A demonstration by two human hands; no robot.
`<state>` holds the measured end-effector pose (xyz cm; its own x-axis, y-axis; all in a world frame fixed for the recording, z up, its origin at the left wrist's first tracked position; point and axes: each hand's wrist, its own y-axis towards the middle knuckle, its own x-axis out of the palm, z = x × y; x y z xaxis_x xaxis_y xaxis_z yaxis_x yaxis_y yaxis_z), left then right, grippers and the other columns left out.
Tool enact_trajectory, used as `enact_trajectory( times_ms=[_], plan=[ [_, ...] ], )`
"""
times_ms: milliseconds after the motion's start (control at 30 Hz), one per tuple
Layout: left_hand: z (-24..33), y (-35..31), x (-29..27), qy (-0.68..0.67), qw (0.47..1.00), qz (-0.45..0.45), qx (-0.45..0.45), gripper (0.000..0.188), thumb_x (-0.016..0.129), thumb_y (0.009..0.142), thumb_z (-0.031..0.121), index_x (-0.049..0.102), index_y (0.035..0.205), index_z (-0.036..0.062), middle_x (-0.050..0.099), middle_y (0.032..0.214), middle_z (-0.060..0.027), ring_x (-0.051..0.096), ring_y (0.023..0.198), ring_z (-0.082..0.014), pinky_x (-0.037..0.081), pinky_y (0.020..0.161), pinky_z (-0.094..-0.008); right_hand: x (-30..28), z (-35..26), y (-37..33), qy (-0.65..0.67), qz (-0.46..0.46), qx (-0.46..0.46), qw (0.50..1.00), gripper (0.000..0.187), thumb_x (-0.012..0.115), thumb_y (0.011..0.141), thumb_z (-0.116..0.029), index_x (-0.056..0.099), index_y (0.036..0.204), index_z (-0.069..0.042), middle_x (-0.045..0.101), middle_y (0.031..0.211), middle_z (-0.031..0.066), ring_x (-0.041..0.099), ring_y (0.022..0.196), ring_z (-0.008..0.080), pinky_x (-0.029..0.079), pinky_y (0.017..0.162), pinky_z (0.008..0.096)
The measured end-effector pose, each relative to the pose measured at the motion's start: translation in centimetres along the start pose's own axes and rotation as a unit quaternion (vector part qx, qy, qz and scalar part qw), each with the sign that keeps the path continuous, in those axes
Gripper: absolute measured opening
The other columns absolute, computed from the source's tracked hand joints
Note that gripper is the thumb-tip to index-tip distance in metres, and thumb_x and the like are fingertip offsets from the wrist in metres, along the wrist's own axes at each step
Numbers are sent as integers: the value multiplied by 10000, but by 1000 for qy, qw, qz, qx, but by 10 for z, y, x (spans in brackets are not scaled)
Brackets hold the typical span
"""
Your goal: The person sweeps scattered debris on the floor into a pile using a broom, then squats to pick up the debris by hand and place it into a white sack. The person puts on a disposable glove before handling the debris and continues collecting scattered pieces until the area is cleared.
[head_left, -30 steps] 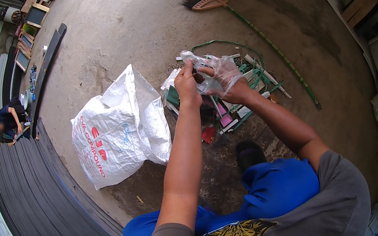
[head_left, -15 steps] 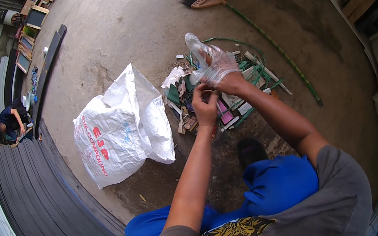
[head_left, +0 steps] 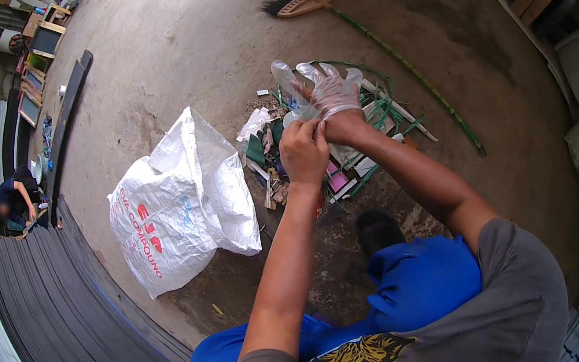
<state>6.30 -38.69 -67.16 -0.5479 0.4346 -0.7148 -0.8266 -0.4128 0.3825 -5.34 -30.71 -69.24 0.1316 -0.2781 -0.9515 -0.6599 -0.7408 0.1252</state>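
A thin clear plastic glove [head_left: 333, 91] covers my right hand [head_left: 330, 101], whose fingers are spread apart, with loose film standing off beside the thumb. My left hand [head_left: 304, 151] is bare and closed, pinching the glove's edge near the right wrist. Both hands are above a heap of scraps [head_left: 337, 178] on the floor, with green strapping, white strips, dark cloth and a pink piece in it. Part of the heap is hidden behind my hands. To its left, a white woven sack [head_left: 174, 204] with red print lies with its mouth toward the heap.
A broom [head_left: 397, 54] with a green handle lies beyond the heap to the right. At left is a tall stack of dark sheets [head_left: 80, 321], and a long black bar [head_left: 70, 123] lies behind it. Another person [head_left: 18, 200] crouches at the far left.
The plastic glove has been drawn further onto my right hand, and its fingers now spread inside it. My left hand has shifted slightly left and stays at the glove's edge.
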Motion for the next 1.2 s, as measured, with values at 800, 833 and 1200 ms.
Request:
enact_trajectory(
  times_ms=[800,833,1200],
  plan=[
    [-2,-6,28,-73,993,60,77,210,704,898,149,638,1031,0,650,898,-164,649,793,-332,530,734,-397,-13,1,21,936,30,-4,351,641,502,986,-552,135,1510,-589,41,1688,-63,268,1482,399,320,1121,709],
    [-2,-5,30,-70,991,56,98,185,697,899,134,641,1015,0,653,884,-167,651,788,-340,532,725,-400,-12,3,20,927,36,17,372,655,507,965,-592,148,1513,-583,62,1688,-61,267,1483,394,322,1107,711],
    [15,-28,45,-156,981,85,83,97,689,884,20,616,942,-5,628,821,-157,636,735,-337,512,674,-415,-7,18,29,870,-60,163,461,944,411,784,-911,121,1578,-491,228,1666,82,227,1482,437,240,1071,693]
  ],
)
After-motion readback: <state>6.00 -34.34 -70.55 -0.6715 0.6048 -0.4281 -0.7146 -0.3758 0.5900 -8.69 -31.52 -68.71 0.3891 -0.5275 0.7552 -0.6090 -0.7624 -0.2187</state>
